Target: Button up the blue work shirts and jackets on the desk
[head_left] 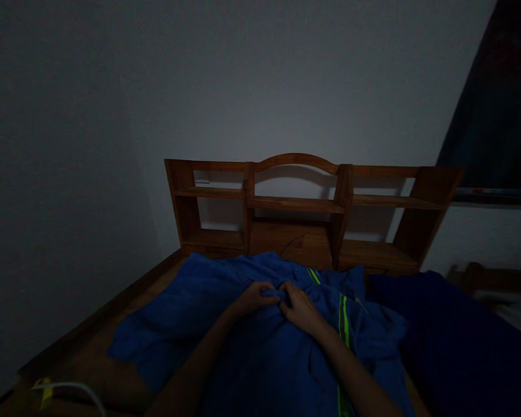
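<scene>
A blue garment (252, 353) with yellow-green stripes lies spread on a wooden surface in dim light. My left hand (255, 297) and my right hand (298, 306) meet at the middle of it, near its upper part. Both have their fingers curled and pinch the blue cloth close together. My forearms reach in from the bottom of the view, over the garment.
A wooden shelf unit (295, 202) with several open compartments stands against the white wall behind the garment. A darker blue cloth (451, 341) lies to the right. A white cable (76, 389) lies at the bottom left. A dark curtain (499, 116) hangs at the upper right.
</scene>
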Motion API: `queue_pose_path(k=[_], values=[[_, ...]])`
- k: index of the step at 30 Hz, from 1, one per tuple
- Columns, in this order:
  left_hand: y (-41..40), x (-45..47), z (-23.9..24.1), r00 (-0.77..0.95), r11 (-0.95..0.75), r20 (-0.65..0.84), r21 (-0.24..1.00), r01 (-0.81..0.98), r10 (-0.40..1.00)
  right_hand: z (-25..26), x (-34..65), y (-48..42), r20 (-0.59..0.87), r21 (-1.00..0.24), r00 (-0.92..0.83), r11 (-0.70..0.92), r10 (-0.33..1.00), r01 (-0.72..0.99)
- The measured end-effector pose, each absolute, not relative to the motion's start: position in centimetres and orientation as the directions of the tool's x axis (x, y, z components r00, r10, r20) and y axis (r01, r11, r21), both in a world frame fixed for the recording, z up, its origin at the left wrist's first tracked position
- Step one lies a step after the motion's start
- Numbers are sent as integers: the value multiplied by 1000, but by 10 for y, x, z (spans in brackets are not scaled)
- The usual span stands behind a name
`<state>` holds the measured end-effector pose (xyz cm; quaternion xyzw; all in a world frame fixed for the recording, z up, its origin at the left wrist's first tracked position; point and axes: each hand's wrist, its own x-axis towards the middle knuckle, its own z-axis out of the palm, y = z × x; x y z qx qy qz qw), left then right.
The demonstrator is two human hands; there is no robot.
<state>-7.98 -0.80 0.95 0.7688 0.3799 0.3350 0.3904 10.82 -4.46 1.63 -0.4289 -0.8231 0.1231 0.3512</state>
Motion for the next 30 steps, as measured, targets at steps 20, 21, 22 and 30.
queue_pose_path(k=[20, 21, 22, 30], values=[[-10, -72, 12, 387, -568, 421, 685, 457, 820, 15, 109, -45, 476, -461, -353, 570, 805, 680], [-10, -72, 11, 381, -578, 437, 671, 465, 815, 15, 109, -45, 474, -451, -366, 578, 801, 680], [-9, -73, 10, 375, -587, 453, 657, 473, 809, 15, 110, -45, 471, -439, -384, 589, 794, 679], [-10, -74, 13, 385, -588, 445, 635, 500, 808, 21, 113, -48, 475, -402, -444, 636, 760, 659]])
